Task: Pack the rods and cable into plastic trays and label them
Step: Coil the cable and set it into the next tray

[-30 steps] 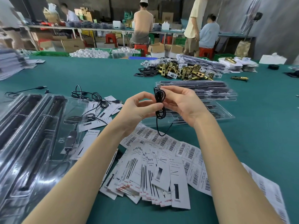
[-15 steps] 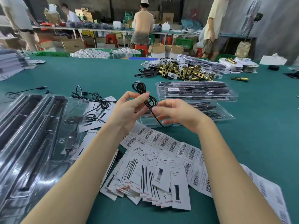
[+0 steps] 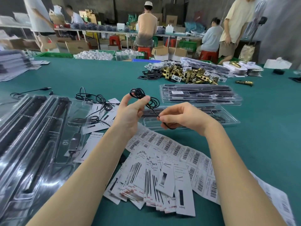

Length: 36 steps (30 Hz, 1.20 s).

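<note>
Both hands, left hand (image 3: 130, 110) and right hand (image 3: 180, 116), pinching black cable (image 3: 146, 100) above bare green table (image 3: 260, 136).

From my remote seat I see two bare forearms, no sleeves reaching anywhere below the elbows; the left hand (image 3: 130, 111) wears no glove, ring or watch behind its fingers; the right hand (image 3: 182, 118) is likewise bare, its wrist free of any band; fingernails look short and unpainted.

Glossy clear plastic trays (image 3: 192, 123); matt paper labels (image 3: 167, 176); brassy metal latches (image 3: 190, 74).
</note>
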Each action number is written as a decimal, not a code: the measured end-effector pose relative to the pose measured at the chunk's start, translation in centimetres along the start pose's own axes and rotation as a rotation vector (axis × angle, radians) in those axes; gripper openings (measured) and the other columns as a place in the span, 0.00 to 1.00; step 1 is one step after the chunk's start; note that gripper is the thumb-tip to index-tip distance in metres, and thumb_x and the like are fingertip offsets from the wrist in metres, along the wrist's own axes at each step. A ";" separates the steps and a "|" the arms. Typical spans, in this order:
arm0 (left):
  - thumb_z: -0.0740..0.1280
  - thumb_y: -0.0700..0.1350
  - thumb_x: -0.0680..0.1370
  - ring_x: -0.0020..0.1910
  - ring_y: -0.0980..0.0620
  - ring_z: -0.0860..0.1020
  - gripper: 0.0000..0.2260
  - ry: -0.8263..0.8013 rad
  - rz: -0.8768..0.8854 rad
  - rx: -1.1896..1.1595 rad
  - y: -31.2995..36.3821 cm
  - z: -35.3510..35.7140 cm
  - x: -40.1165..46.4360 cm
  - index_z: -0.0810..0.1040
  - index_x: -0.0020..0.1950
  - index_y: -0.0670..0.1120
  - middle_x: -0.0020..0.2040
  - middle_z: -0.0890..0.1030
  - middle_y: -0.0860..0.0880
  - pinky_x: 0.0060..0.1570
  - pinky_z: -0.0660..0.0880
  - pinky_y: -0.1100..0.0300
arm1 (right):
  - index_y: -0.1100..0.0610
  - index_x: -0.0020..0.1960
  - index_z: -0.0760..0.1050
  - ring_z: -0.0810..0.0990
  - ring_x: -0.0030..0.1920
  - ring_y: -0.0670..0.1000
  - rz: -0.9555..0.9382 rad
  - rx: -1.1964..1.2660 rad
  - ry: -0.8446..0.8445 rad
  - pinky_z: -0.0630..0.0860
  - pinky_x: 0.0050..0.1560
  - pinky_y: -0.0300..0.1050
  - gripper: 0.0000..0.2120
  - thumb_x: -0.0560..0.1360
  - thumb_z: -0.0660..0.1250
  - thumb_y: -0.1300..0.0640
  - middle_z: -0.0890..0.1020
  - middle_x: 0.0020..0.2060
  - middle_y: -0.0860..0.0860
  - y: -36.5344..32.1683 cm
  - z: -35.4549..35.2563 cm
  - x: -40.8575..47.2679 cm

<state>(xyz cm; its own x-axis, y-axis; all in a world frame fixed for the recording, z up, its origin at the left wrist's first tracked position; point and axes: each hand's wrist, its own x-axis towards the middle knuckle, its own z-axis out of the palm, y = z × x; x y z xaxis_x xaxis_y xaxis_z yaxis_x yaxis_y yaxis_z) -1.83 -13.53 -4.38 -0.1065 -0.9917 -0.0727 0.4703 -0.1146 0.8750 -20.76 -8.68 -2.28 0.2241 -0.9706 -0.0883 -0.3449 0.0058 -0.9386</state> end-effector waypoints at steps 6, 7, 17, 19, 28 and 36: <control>0.73 0.36 0.75 0.43 0.54 0.80 0.09 -0.086 -0.023 -0.091 0.2 0.5 -0.3 0.77 0.52 0.45 0.43 0.82 0.49 0.43 0.78 0.66 | 0.56 0.57 0.81 0.87 0.47 0.50 0.035 0.025 -0.006 0.80 0.46 0.37 0.12 0.75 0.75 0.53 0.87 0.49 0.53 -0.4 0.7 -0.1; 0.73 0.36 0.76 0.44 0.52 0.80 0.09 -0.083 -0.029 -0.099 0.2 0.6 -0.3 0.76 0.50 0.44 0.44 0.81 0.47 0.43 0.78 0.66 | 0.54 0.60 0.79 0.87 0.48 0.51 0.031 0.045 0.039 0.81 0.46 0.39 0.16 0.75 0.75 0.50 0.87 0.51 0.51 -0.5 1.0 0.0; 0.74 0.36 0.75 0.45 0.45 0.85 0.10 -0.180 0.046 0.040 -0.2 1.3 -1.2 0.78 0.52 0.43 0.47 0.84 0.40 0.46 0.81 0.62 | 0.57 0.48 0.84 0.85 0.37 0.49 -0.167 0.454 0.423 0.81 0.39 0.38 0.02 0.77 0.72 0.59 0.87 0.40 0.55 -1.2 2.0 1.2; 0.73 0.37 0.76 0.47 0.47 0.85 0.09 -0.219 0.066 0.056 -0.1 1.4 -1.4 0.82 0.55 0.43 0.48 0.85 0.41 0.47 0.80 0.63 | 0.59 0.49 0.84 0.85 0.37 0.50 -0.170 0.518 0.404 0.81 0.39 0.37 0.03 0.77 0.72 0.61 0.87 0.41 0.56 -1.1 1.8 1.1; 0.73 0.36 0.76 0.43 0.51 0.86 0.03 -0.039 -0.092 -0.235 0.4 1.1 -1.2 0.84 0.49 0.39 0.44 0.87 0.44 0.39 0.80 0.67 | 0.55 0.48 0.86 0.87 0.45 0.50 -0.026 0.412 0.180 0.82 0.45 0.39 0.04 0.74 0.75 0.59 0.88 0.47 0.56 -0.4 0.3 0.2; 0.76 0.44 0.73 0.35 0.57 0.80 0.07 -0.094 -0.227 -0.146 0.5 1.1 -1.4 0.84 0.48 0.43 0.39 0.83 0.49 0.33 0.77 0.70 | 0.51 0.48 0.82 0.87 0.45 0.51 0.034 0.284 0.050 0.81 0.43 0.39 0.07 0.72 0.77 0.57 0.87 0.45 0.53 0.5 0.5 0.2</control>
<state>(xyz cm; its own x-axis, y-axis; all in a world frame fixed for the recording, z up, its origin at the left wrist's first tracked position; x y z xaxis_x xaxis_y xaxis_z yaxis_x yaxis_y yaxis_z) -2.42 -12.18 -3.34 -0.3011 -0.9307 -0.2079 0.5456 -0.3469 0.7629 -20.46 -8.71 -2.90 0.1691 -0.9792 -0.1117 -0.0807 0.0992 -0.9918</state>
